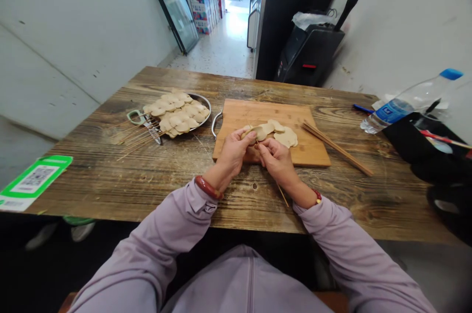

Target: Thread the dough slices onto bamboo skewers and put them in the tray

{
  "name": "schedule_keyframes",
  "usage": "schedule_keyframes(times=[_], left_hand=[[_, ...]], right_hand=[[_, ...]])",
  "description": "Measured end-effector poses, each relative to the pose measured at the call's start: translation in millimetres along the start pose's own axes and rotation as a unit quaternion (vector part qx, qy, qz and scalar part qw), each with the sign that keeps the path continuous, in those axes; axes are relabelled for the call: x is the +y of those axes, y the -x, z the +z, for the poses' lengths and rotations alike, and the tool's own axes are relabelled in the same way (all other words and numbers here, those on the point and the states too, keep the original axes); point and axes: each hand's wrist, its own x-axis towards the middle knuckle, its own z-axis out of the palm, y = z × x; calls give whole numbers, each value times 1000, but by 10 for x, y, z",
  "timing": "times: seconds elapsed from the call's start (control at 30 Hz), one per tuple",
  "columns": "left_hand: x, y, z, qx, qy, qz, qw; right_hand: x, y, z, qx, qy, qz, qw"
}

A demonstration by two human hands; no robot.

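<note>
My left hand [236, 148] is closed around a pale tan food slice [252, 132] at the near edge of a wooden cutting board [313, 148]. My right hand [276, 158] pinches a thin bamboo skewer [282, 195] whose end runs back toward my wrist, its tip pointing at the slice. Both hands touch each other over the board. A few more slices [282, 133] lie in a small pile on the board just beyond my fingers.
A metal tray [206, 101] with several skewered slices sits left of the board. Loose skewers [337, 148] lie along the board's right edge. A water bottle [409, 101] and a black bag [420, 143] are at right, a green QR card [35, 180] at left.
</note>
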Motion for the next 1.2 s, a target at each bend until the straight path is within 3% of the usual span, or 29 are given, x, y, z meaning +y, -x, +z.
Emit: schedule_keyframes(times=[0.13, 0.4, 0.67, 0.9, 0.97, 1.07, 1.2], left_hand=[[12, 0, -22, -3, -4, -20, 1000], [75, -86, -133, 31, -52, 36, 998], [17, -11, -13, 1, 4, 17, 1000], [18, -26, -17, -28, 5, -8, 1000], [75, -65, -75, -24, -10, 7, 1000], [171, -167, -225, 43, -61, 69, 995], [224, -318, -434, 93, -237, 148, 956]], right_hand=[[-55, -21, 13, 11, -57, 17, 998], [-27, 14, -5, -14, -31, 11, 999], [-23, 41, 13, 37, 9, -8, 999], [-69, 5, 16, 38, -40, 10, 998], [-101, -5, -37, 54, -46, 10, 997], [-152, -19, -147, 94, -57, 15, 994], [-189, -33, -248, 104, -77, 26, 991]])
